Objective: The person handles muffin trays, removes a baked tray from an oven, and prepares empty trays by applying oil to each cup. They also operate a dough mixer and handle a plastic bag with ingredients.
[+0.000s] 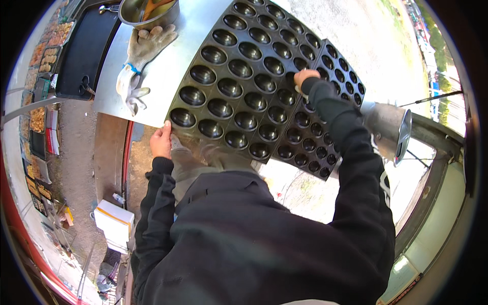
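A dark metal plate [244,85] with rows of oval hollows lies before me. My left hand [161,140] is at its near left corner, fingertips on the edge where it meets the steel counter [194,23]. Over the plate's right part, my right hand [306,79] is closed and turned down. A bit of something pale shows under its fingers; most of it is hidden. Beside my right forearm is a second dark plate [301,140] with smaller round hollows. The hollows I can see look glossy and hold nothing.
On the counter, a worn work glove [146,47] and a whiter glove [129,85] lie beside a metal pot [167,14] holding a wooden utensil [152,8]. A black tray [85,45] is farther left. A metal canister [389,129] stands right, near my forearm.
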Tool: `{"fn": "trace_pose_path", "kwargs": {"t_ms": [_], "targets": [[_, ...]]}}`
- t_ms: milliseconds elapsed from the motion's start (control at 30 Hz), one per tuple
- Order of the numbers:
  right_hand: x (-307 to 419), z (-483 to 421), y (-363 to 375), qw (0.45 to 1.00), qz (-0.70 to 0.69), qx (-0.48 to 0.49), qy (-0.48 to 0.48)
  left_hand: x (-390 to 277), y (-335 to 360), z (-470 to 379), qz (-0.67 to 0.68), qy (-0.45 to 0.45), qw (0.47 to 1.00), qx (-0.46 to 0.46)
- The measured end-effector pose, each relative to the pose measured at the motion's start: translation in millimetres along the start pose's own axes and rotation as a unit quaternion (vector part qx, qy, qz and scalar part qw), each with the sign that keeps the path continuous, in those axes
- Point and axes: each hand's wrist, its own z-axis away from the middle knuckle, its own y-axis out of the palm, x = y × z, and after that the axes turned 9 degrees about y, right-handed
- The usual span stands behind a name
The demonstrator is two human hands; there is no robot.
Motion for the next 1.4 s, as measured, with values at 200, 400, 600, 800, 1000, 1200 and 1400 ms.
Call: {"fn": "trace_pose_path", "kwargs": {"t_ms": [200,400,600,800,1000,1200,1400], "targets": [[43.6,31.7,61.2,0.968,-0.053,-0.224,-0.099,3.9,0.2,1.0,0.008,0.005,1.000,0.006],[59.8,74.7,-36.4,0.995,-0.046,0.070,-0.049,3.3,-8.4,-1.7,0.003,-0.009,1.000,0.001],[96.5,84.6,49.3,0.995,-0.016,-0.083,-0.047,3.6,3.3,-4.2,0.018,-0.002,1.000,0.005],[116.8,133.8,36.4,0.966,-0.137,-0.132,-0.173,7.6,-5.5,-7.3,0.016,0.003,1.000,0.007],[125.8,151.1,5.8,0.990,-0.082,0.094,-0.068,18.2,-12.9,-10.7,-0.006,0.015,1.000,0.024],[190.6,199.8,102.5,0.976,-0.143,-0.136,-0.094,19.4,-10.5,-12.6,-0.002,0.005,0.999,0.043],[81.7,240.0,88.2,0.978,-0.180,0.039,0.102,11.8,-10.2,-11.0,0.011,0.010,0.999,0.052]]}}
